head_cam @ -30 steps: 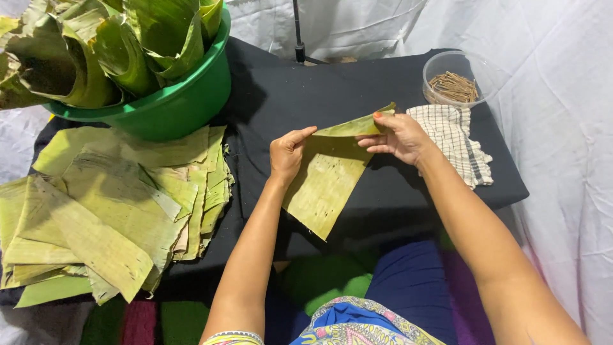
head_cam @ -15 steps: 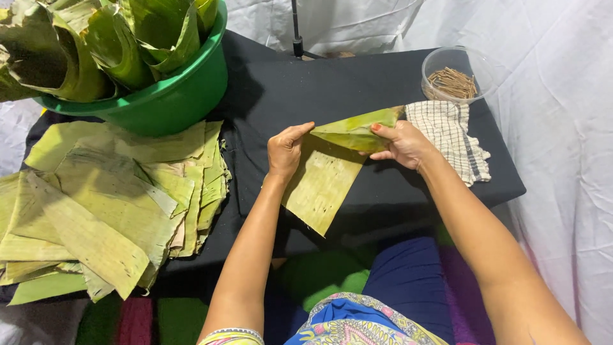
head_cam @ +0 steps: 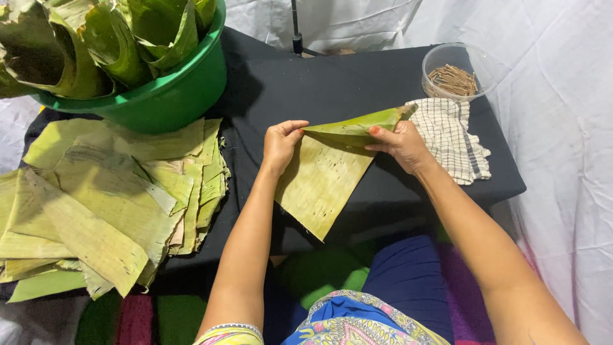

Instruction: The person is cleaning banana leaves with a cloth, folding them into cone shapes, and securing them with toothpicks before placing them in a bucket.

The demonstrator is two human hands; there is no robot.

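We are holding one pale green triangular banana leaf piece (head_cam: 322, 182) over the black cloth-covered surface (head_cam: 332, 89): left hand (head_cam: 281, 145) fingers pinching its corner, right hand (head_cam: 402, 142) fingers gripping its folded top edge.

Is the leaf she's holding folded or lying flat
Partly folded. The leaf's top edge is turned over into a green flap, pinched between left hand and right hand; the rest lies spread.

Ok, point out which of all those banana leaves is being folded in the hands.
The triangular leaf piece on the black table, pinched between left hand and right hand. The stack lies flat; the basin's leaves are rolled.
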